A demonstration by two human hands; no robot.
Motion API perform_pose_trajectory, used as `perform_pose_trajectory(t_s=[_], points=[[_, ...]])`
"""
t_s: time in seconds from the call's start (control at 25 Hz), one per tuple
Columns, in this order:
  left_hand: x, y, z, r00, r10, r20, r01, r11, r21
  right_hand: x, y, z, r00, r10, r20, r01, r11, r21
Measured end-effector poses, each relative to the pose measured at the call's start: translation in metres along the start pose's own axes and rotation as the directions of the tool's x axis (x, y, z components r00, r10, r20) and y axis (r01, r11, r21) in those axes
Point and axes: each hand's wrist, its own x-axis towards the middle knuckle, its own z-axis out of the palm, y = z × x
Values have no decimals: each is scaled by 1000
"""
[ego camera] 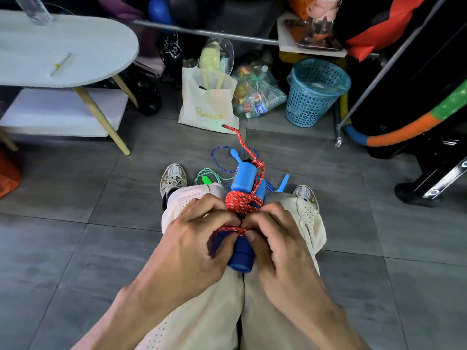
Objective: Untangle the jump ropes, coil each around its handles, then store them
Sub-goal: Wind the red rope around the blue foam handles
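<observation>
I sit on a grey tiled floor (75,248) with my knees together, looking down at my own two hands. My left hand (192,238) and my right hand (280,238) meet over my lap, fingers curled tight around a pair of blue handles (241,261) held side by side. Both thumbs and fingertips pinch a strand of the red rope (240,200), a braided cord flecked with white, where it crosses the handles just between my fingers. Directly beyond my fingertips the same rope sits wound in several thick turns around the handles, and the lighter blue handle end (243,179) sticks out past that coil, away from me. A loose red tail rises from the coil and trails further out across the floor, ending near a cream tote bag (207,107).

Just past my fingers, on the floor between my two shoes, lies a thin blue rope (219,152) with slim blue handles, and to the left of it a green rope (209,173) with a green handle; they lie in loose loops, partly hidden by what I hold.

Far beyond my hands stand a blue mesh basket (313,94) to the right and a white oval table (63,51) to the left
</observation>
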Motion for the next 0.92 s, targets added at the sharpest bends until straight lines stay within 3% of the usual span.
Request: perform_pose_trajectory(t_s=[0.28, 0.4, 0.6, 0.8, 0.92], points=[[19, 6, -7, 986, -104, 129, 111, 993, -48, -1, 2, 1, 999, -3, -34, 5, 997, 75], [17, 9, -5, 990, -64, 128, 62, 998, 18, -1, 6, 0, 999, -4, -39, 7, 996, 86], [12, 9, -1, 984, 49, 171, -83, 977, 196, -5, 11, 2, 982, 170, -79, -135, 935, 329], [6, 15, 4, 981, 49, 185, -91, 970, 226, -7, 13, 1, 991, 122, -51, -102, 952, 289], [10, 14, 4, 971, 50, 234, -98, 976, 197, -9, 10, -3, 998, 34, -47, -27, 989, 144]])
